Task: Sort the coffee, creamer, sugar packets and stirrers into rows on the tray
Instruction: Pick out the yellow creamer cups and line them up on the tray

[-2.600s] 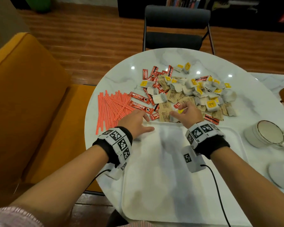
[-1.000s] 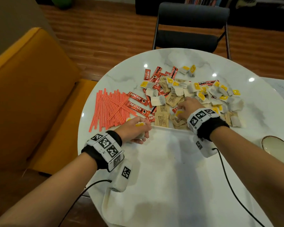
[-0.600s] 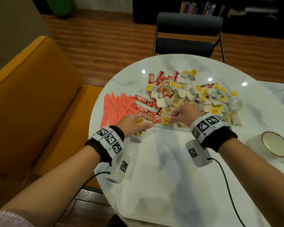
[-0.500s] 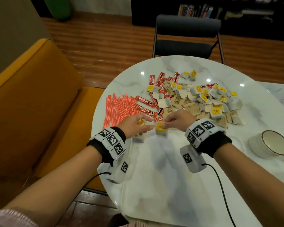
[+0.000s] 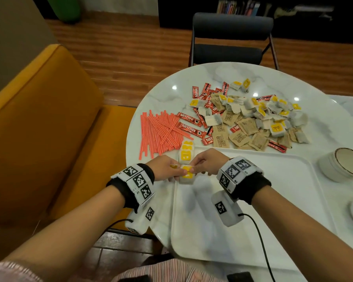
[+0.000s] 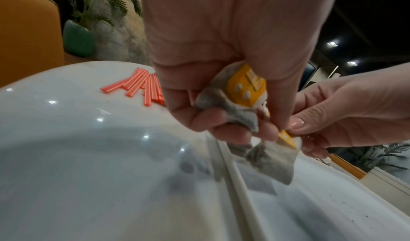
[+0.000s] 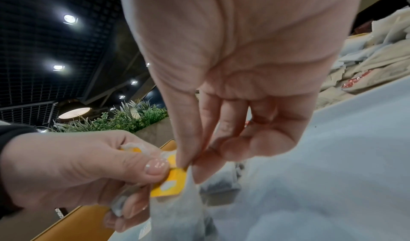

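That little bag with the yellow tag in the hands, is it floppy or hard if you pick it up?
Probably floppy: the bag with the yellow tag sags and creases below the right hand, which pinches only its top. Likely very light too, since fingertips alone carry it. The one bunched in the left hand crumples, so it seems soft, perhaps easy to tear.

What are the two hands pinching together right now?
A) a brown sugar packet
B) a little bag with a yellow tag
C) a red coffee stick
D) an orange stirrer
B: the left hand and the right hand both pinch the yellow-tagged bag over the tray's left edge, while the stirrers lie untouched on the table.
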Action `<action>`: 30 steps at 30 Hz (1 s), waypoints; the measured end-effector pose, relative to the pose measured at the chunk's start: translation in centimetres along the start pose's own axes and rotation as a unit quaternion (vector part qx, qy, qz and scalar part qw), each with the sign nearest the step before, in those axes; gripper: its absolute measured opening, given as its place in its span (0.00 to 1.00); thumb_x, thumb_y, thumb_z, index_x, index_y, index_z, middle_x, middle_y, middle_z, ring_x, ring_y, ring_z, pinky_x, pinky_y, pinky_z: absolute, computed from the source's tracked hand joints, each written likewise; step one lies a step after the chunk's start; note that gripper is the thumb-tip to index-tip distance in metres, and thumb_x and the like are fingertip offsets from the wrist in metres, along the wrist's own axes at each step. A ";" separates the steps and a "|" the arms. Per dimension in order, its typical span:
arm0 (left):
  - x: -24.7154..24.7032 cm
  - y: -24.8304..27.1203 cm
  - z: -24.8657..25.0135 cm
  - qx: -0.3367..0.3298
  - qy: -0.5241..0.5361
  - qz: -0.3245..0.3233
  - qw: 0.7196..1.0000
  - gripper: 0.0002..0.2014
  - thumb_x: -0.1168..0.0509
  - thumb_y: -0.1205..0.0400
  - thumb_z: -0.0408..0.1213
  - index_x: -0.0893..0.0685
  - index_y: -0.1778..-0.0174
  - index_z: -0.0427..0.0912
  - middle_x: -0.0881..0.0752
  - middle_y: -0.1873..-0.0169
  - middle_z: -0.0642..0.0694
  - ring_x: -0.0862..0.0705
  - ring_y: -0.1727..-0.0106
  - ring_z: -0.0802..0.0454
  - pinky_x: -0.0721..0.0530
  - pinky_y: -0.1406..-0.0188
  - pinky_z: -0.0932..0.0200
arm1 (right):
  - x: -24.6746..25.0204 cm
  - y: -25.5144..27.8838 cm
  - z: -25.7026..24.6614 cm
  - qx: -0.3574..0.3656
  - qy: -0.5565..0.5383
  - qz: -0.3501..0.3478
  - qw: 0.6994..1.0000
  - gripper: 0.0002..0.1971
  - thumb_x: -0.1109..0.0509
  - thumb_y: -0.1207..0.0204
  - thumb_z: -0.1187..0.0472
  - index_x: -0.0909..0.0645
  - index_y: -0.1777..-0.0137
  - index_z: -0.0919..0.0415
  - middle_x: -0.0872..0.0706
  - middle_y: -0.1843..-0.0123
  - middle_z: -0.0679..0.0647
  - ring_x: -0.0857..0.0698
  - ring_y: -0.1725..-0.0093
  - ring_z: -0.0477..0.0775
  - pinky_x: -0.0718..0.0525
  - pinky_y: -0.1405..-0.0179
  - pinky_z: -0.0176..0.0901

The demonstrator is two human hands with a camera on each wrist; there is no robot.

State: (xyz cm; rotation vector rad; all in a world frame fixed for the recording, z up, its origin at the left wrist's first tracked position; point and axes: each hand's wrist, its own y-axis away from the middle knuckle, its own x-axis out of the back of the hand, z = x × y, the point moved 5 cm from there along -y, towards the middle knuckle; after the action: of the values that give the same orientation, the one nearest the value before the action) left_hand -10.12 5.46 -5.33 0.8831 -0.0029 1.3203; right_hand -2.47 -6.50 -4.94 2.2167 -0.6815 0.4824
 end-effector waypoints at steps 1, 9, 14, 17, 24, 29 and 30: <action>0.0 0.0 -0.2 0.003 -0.005 -0.002 1.000 0.13 0.34 0.19 0.44 0.20 0.70 0.49 0.18 0.78 0.58 0.22 0.77 0.65 0.29 0.79 0.79 | -0.2 -0.1 0.0 -0.004 0.003 0.002 1.000 0.11 0.26 0.29 0.65 0.14 0.48 0.66 0.20 0.70 0.47 0.26 0.72 0.40 0.31 0.83 0.20; 1.6 -0.3 -0.9 0.012 -0.014 0.066 0.998 0.06 0.31 0.22 0.42 0.19 0.53 0.46 0.19 0.69 0.54 0.22 0.71 0.61 0.26 0.78 0.75 | 0.4 -1.3 -0.6 -0.013 0.066 0.076 0.995 0.10 0.26 0.29 0.63 0.14 0.48 0.64 0.11 0.49 0.59 0.15 0.51 0.52 0.19 0.45 0.41; 1.6 -0.9 -0.8 0.026 -0.092 0.081 0.992 0.12 0.28 0.26 0.52 0.24 0.65 0.53 0.18 0.56 0.52 0.21 0.53 0.54 0.25 0.55 0.60 | 0.8 -1.7 -1.0 -0.010 0.062 0.083 0.995 0.09 0.26 0.28 0.62 0.14 0.49 0.65 0.11 0.49 0.60 0.14 0.50 0.53 0.20 0.48 0.38; 1.2 -1.0 -0.3 0.035 -0.150 0.071 0.985 0.16 0.29 0.28 0.58 0.27 0.65 0.54 0.22 0.63 0.54 0.23 0.59 0.55 0.26 0.61 0.59 | 0.8 -2.1 -0.9 -0.011 0.052 0.080 0.995 0.10 0.26 0.28 0.61 0.15 0.50 0.65 0.11 0.59 0.54 0.15 0.60 0.47 0.19 0.55 0.35; 0.5 -1.4 0.6 0.023 -0.258 0.089 0.962 0.18 0.32 0.27 0.61 0.30 0.65 0.53 0.28 0.69 0.57 0.25 0.59 0.54 0.31 0.64 0.59 | 0.7 -2.6 -0.2 -0.006 0.039 0.090 0.995 0.09 0.27 0.27 0.58 0.16 0.52 0.63 0.16 0.66 0.51 0.18 0.62 0.48 0.19 0.54 0.39; 0.6 -1.3 0.6 0.031 -0.253 0.092 0.962 0.17 0.33 0.26 0.60 0.30 0.63 0.52 0.27 0.69 0.56 0.24 0.59 0.53 0.29 0.61 0.58 | 0.5 -2.7 0.1 -0.013 0.054 0.091 0.994 0.09 0.27 0.27 0.55 0.21 0.57 0.59 0.19 0.70 0.48 0.22 0.68 0.44 0.27 0.68 0.31; 0.6 -1.3 0.6 0.031 -0.241 0.090 0.966 0.17 0.33 0.26 0.59 0.29 0.62 0.52 0.26 0.68 0.56 0.24 0.59 0.53 0.28 0.62 0.59 | 0.6 -2.6 0.1 -0.011 0.054 0.100 0.993 0.10 0.26 0.28 0.54 0.22 0.58 0.59 0.20 0.69 0.48 0.21 0.66 0.46 0.27 0.68 0.32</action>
State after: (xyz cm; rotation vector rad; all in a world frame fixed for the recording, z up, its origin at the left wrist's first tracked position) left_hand -8.63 5.66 -5.35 1.2630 -0.4324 1.2465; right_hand -0.36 -5.26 -6.11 2.0948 -0.8508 0.6883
